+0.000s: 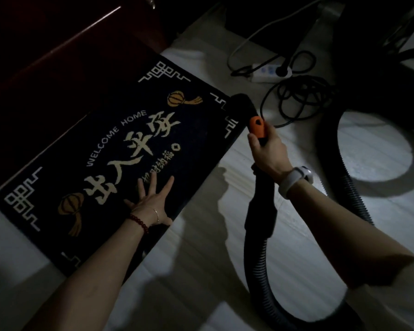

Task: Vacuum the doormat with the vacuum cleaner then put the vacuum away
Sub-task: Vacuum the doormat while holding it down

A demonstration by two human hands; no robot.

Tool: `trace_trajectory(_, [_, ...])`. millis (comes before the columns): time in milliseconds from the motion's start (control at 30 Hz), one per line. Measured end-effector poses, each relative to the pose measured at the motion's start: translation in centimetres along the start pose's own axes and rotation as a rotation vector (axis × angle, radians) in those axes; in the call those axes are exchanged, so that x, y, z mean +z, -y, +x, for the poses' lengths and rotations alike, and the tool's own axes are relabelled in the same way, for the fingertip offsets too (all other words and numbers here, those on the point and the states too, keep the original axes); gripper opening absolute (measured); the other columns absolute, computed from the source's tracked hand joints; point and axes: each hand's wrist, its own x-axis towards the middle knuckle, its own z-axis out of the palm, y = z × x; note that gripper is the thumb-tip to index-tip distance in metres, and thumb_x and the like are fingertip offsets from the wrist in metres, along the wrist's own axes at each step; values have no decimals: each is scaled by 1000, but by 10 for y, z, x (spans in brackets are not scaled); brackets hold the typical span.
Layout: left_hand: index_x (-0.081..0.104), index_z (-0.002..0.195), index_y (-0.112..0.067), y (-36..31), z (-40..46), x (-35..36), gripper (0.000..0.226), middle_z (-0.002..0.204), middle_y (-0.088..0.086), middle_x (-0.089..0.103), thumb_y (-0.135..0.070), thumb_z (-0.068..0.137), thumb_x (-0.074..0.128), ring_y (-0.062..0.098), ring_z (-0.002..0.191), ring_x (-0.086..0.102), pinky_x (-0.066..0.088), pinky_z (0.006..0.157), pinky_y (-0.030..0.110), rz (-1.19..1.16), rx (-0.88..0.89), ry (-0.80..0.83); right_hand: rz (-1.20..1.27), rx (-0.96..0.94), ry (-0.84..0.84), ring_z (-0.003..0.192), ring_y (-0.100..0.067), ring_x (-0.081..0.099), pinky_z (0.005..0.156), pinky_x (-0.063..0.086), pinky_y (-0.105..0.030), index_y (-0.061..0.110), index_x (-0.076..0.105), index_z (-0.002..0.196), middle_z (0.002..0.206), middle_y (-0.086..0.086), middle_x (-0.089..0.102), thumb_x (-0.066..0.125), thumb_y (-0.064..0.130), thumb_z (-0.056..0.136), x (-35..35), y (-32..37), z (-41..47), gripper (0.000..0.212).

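The right hand [268, 151] is wrapped round the vacuum handle [257, 127], just behind its orange collar, with the black nozzle [242, 102] at the doormat's [110, 130] far right corner. From the handle the ribbed hose [256, 271] loops back over the pale floor [201, 271]. The left hand [151, 201] lies flat with fingers spread, pressing the doormat near its near edge. A white power strip [270, 72] and coiled cable [299, 101] lie beyond the nozzle
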Motion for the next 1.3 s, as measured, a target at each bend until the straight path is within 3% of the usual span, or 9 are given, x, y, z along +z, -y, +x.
trace_trajectory(233, [-17,138,-48,0,8,-12,117,143,-1,-44,-30,71,77,34,133,-35,3,104,73,82,87,58,-12,-54,36,69,-42,64,65,57,-49,21,25,141,110,-20,60,45,35,93,24,23,26,54])
trace_trajectory(400, [-17,139,-46,5,10,-13,122,142,-3,-45,-35,66,80,36,132,-37,1,102,73,71,96,33,-116,-155,100,103,-43,57,86,46,-42,15,23,143,120,-23,58,45,30,94,46,44,45,56])
trace_trajectory(633, [-19,138,-48,8,16,-12,124,146,-4,-39,-36,65,80,37,131,-37,-1,100,74,61,102,39,-70,-194,189,108,-39,56,87,44,-38,13,18,145,124,-21,56,43,32,96,83,81,74,58])
trace_trajectory(733, [-17,138,-48,11,17,-13,121,147,-5,-38,-39,65,79,36,131,-38,0,100,75,52,124,39,-34,-189,266,114,-34,53,88,42,-30,17,17,146,132,-17,51,43,34,96,93,95,86,59])
trace_trajectory(867, [-17,137,-51,10,18,-12,120,144,-6,-42,-34,67,79,34,130,-39,-1,102,74,28,93,48,-40,-157,279,105,-26,57,73,40,-24,19,19,145,129,-15,53,43,34,96,90,89,79,57])
trace_trajectory(933, [-14,138,-51,9,18,-11,120,143,-8,-44,-30,67,80,33,131,-39,-1,103,73,14,81,22,-77,-134,208,108,-35,57,83,43,-32,19,21,144,128,-18,54,43,34,96,75,74,67,55])
trace_trajectory(1000, [-13,138,-51,9,18,-11,121,142,-9,-45,-29,66,81,33,131,-39,-1,103,73,9,81,23,-67,-80,163,97,-41,61,85,49,-42,23,21,144,120,-22,59,43,34,95,58,51,46,55])
trace_trajectory(1100, [-14,138,-51,8,17,-11,121,143,-10,-42,-29,65,81,33,132,-38,0,103,73,-5,78,16,-27,-70,159,63,-36,64,63,56,-50,31,18,143,94,-20,66,43,37,94,41,19,2,55])
trace_trajectory(1300, [-13,138,-51,6,14,-14,120,143,-9,-43,-30,65,81,33,132,-37,1,103,74,0,77,10,-28,-84,179,56,-32,62,56,55,-48,30,14,144,79,-15,66,43,37,94,48,13,-36,58])
